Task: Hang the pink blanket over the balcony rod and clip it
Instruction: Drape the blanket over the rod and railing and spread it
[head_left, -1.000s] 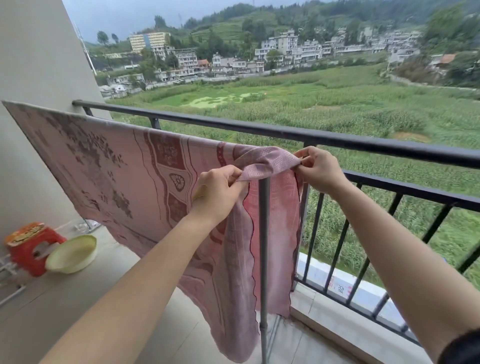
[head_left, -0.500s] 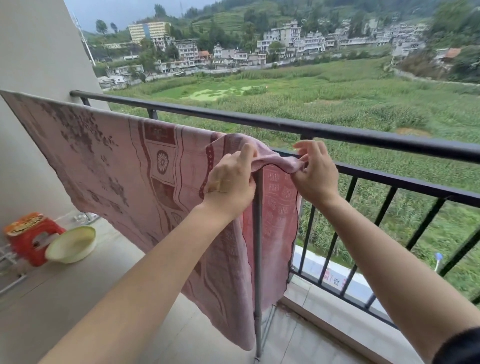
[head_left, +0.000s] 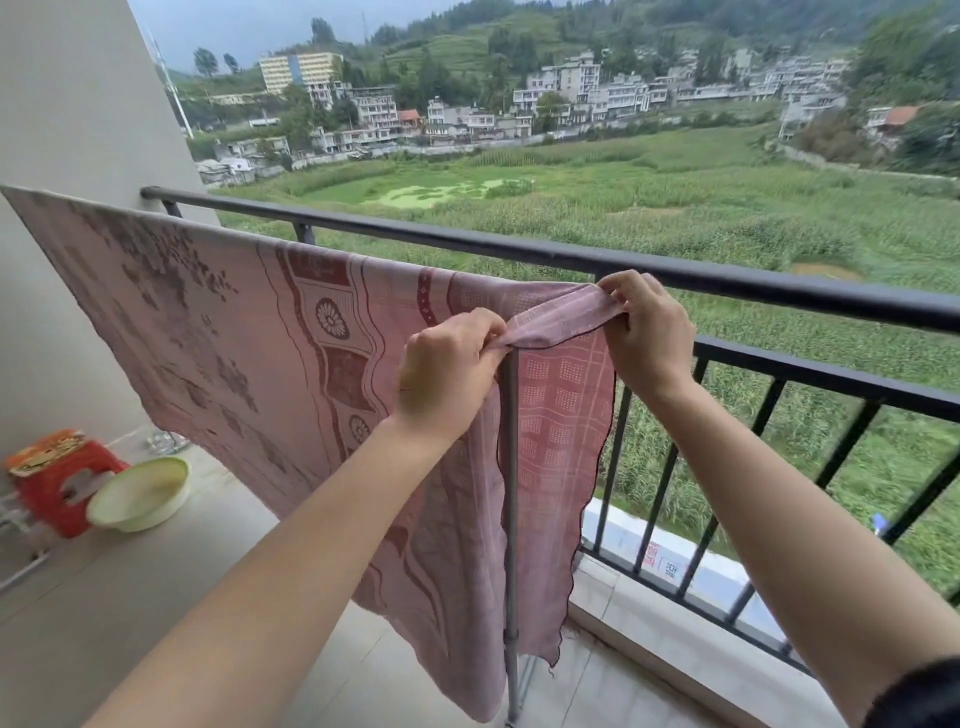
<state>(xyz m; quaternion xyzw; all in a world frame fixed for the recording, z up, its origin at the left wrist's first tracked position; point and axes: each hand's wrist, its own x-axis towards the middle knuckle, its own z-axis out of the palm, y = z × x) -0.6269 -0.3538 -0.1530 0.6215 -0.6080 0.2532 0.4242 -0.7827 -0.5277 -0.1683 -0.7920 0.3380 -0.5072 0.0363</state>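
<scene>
The pink patterned blanket (head_left: 249, 343) hangs spread over a rod that runs from the left wall to a grey upright pole (head_left: 511, 519). The rod itself is hidden under the cloth. My left hand (head_left: 447, 374) grips the blanket's top fold just left of the pole top. My right hand (head_left: 644, 332) pinches the folded end of the blanket to the right of the pole, drawing it out as a flat band. The blanket's right edge hangs down beyond the pole. No clip is visible.
A black balcony railing (head_left: 727, 275) runs behind the blanket, with fields and buildings beyond. On the floor at the left stand a red stool (head_left: 57, 483) and a pale basin (head_left: 137, 493). A grey wall (head_left: 67, 104) closes the left side.
My right hand has drawn the folded end of the blanket farther right past the pole. My left hand has closed on the fold at the pole top.
</scene>
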